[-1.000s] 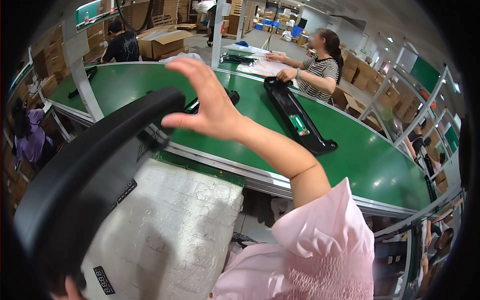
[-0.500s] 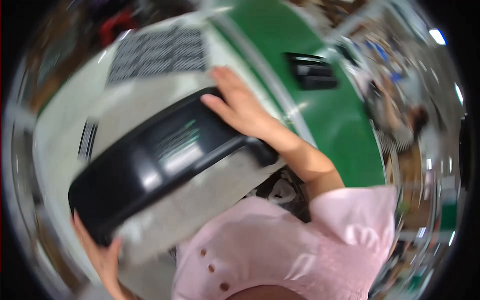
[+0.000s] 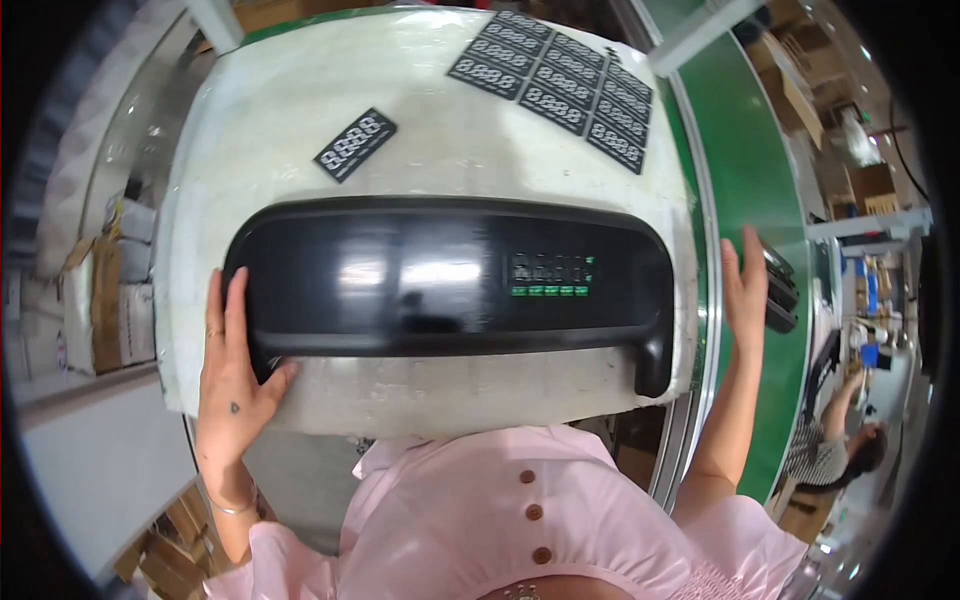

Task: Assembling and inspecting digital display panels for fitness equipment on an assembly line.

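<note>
A long, glossy black plastic housing [image 3: 440,270] lies across the white padded tabletop in front of me, its right end bending toward me. Toward its right side, a display window [image 3: 550,275] shows rows of digit-shaped openings and small green patches. My left hand [image 3: 232,365] grips the housing's left end, fingers along the outer edge and thumb at the near edge. Off the housing, my right hand [image 3: 742,295] is stretched out over the green strip, fingers extended and holding nothing visible. Right beside it is a second black part [image 3: 780,290], partly hidden by the hand.
A sheet of black digit labels [image 3: 560,85] lies at the far right of the tabletop [image 3: 250,130]. One loose digit label [image 3: 355,145] sits left of it. The green conveyor-like strip [image 3: 740,130] runs along the right. Another person [image 3: 845,440] is beyond it; cardboard boxes [image 3: 100,300] stand left.
My right hand has left the housing's right end and moved right, over the green strip. The housing, slanted before, now lies level in view, though the whole view has turned too.
</note>
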A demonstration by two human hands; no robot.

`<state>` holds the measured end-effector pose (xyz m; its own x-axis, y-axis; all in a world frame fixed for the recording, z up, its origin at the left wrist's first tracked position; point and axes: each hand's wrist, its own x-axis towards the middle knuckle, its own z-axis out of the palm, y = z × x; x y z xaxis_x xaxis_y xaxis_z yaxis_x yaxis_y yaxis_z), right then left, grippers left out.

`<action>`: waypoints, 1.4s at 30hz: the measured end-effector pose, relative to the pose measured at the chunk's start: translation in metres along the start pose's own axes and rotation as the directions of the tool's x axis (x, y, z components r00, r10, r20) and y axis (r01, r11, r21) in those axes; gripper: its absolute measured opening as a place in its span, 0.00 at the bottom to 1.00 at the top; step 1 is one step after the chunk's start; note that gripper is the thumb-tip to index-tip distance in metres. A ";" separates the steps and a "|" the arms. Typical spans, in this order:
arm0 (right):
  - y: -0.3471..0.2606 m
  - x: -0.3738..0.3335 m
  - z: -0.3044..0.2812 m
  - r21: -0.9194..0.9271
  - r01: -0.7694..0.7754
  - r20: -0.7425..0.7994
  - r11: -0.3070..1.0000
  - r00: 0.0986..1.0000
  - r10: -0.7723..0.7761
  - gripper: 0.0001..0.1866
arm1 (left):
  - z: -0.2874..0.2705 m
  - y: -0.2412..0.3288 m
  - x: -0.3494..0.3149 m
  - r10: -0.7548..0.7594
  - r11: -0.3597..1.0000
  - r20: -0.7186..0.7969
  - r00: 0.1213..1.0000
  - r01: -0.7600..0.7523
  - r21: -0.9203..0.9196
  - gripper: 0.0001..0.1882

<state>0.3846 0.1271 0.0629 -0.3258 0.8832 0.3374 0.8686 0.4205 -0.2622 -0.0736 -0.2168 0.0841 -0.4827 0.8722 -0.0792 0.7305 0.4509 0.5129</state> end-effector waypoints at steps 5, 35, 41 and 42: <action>-0.163 0.053 0.023 0.572 -0.027 0.207 0.820 0.972 -0.113 0.18 | -0.038 0.003 0.072 0.348 0.923 0.012 0.937 -0.345 0.168 0.51; -0.310 0.132 0.120 0.643 0.477 -0.102 0.600 0.829 -0.550 0.10 | 0.030 -0.076 0.235 0.451 0.866 0.059 0.890 -0.421 -0.269 0.45; -0.263 0.078 0.065 0.979 0.035 0.001 0.202 0.985 -0.175 0.04 | -0.024 -0.076 0.190 0.167 0.941 0.195 0.966 -0.215 0.259 0.49; -0.247 0.068 0.077 0.962 0.064 -0.034 0.266 0.993 -0.115 0.04 | -0.019 -0.059 0.183 0.196 0.936 0.214 0.957 -0.248 0.250 0.49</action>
<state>0.1197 0.0993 0.0806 -0.4107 0.8215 0.3957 -0.1492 0.3676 -0.9180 -0.2147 -0.0870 0.0555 -0.2151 0.9637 -0.1583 0.9242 0.2532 0.2857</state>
